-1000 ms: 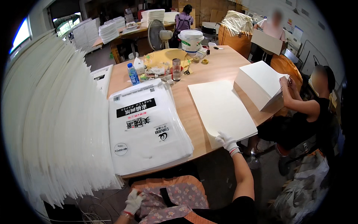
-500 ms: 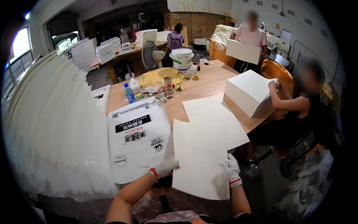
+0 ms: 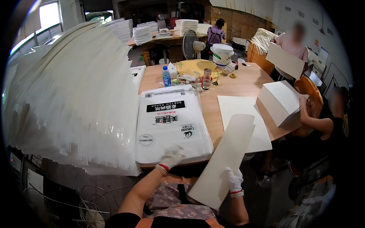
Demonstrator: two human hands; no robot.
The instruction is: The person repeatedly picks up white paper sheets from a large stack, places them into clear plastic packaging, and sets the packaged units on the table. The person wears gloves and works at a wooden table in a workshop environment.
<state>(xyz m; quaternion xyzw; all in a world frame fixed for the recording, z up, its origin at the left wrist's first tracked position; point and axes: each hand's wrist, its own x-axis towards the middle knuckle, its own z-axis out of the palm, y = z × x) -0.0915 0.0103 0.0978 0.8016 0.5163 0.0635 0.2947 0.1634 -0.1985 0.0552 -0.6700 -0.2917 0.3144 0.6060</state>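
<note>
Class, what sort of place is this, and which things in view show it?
It looks like a paper-packing workshop: printed plastic bags lie stacked on a table, a thick block of blank sheets stands to their right, and more white stacks stand further back.

On the top printed white plastic sleeve [image 3: 156,131] I make out a black banner [image 3: 165,106] with pale lettering, small red print [image 3: 166,113], bold black characters [image 3: 167,119] and a circled marking [image 3: 145,140], while lettering on the blue-capped plastic bottle [image 3: 166,78] and round white plastic bucket [image 3: 223,59] is too small to read.
</note>
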